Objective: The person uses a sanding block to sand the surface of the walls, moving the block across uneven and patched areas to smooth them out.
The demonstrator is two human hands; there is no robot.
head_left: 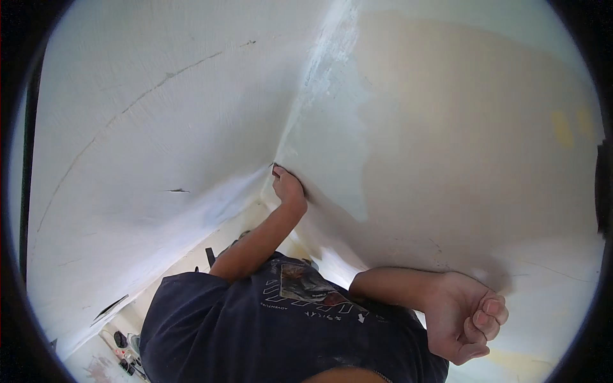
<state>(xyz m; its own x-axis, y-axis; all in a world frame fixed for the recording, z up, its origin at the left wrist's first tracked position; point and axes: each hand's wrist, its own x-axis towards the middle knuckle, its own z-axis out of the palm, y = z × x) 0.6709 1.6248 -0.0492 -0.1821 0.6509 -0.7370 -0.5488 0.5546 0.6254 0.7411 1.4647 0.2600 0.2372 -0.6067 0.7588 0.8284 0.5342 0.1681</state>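
Observation:
My left hand (290, 186) reaches up into the corner where two pale wall surfaces meet. Its fingers are closed around a small dark piece (276, 171) pressed at the corner seam, mostly hidden and too small to name. Fresh-looking white filler (329, 54) runs along the seam above that hand. On the right, my right hand (466, 316) has its fingers curled in toward the palm, with nothing visible in them. Its forearm lies close along the right wall surface (440, 147), which is beige with paler patches.
The left wall surface (128, 76) carries a long curved crack and a small dark slit (177, 190). A longer dark gash (110, 307) sits lower down. Several small dark and red items (124, 351) lie at the lower left. My dark printed T-shirt (268, 325) fills the lower middle.

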